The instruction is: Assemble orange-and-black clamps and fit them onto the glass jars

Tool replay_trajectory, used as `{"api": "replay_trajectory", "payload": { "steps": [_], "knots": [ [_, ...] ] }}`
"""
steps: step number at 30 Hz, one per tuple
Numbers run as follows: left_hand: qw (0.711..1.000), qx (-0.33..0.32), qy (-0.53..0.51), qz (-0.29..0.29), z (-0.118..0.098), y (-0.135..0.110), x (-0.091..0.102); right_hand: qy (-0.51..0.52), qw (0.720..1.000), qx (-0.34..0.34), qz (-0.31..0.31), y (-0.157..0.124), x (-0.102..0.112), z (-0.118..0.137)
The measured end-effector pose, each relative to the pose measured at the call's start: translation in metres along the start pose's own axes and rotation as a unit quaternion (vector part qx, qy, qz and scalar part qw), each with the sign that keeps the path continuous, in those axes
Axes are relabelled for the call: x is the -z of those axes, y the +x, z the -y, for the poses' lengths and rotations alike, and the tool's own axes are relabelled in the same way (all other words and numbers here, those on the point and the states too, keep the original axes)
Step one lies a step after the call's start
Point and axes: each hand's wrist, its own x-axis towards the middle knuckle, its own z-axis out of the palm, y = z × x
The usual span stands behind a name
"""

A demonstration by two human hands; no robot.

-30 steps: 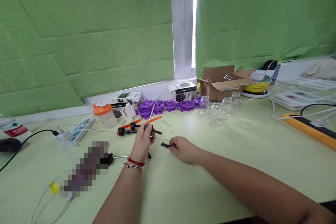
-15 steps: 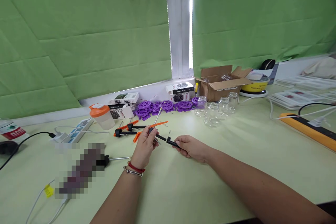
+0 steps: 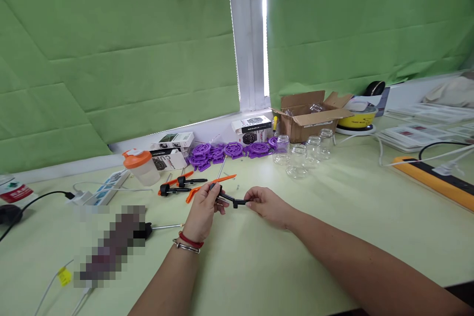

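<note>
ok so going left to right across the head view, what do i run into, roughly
Red label, yellow tag, shaker cup, left hand, black piece, right hand, rightmost jar, yellow bowl, orange power strip.

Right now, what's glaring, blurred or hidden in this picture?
Head view: white glare fills the window gap; head view: coarse pixels mask something left of the left hand; head view: the black parts are too small to tell whether they're joined.

blk rod (image 3: 241, 202) in r hand (image 3: 267, 206)
</note>
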Motion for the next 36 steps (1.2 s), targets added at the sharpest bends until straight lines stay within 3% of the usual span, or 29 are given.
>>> {"api": "replay_trajectory", "payload": {
  "steps": [5,11,21,36],
  "knots": [
    [1.0,-0.005,0.009,-0.024,0.002,0.001,-0.003,0.019,0.998,0.045,-0.044,0.004,-0.005,-0.007],
    [0.998,-0.003,0.016,-0.058,0.005,0.003,-0.003,-0.006,0.995,0.047,-0.088,0.004,-0.007,-0.008],
    [0.999,0.004,0.006,-0.034,0.009,0.0,-0.005,-0.034,0.992,0.089,-0.081,0.007,-0.01,-0.015],
    [0.999,-0.008,-0.001,-0.051,0.015,-0.002,-0.012,-0.029,0.998,0.05,-0.033,0.008,-0.008,-0.011]
  ]
}}
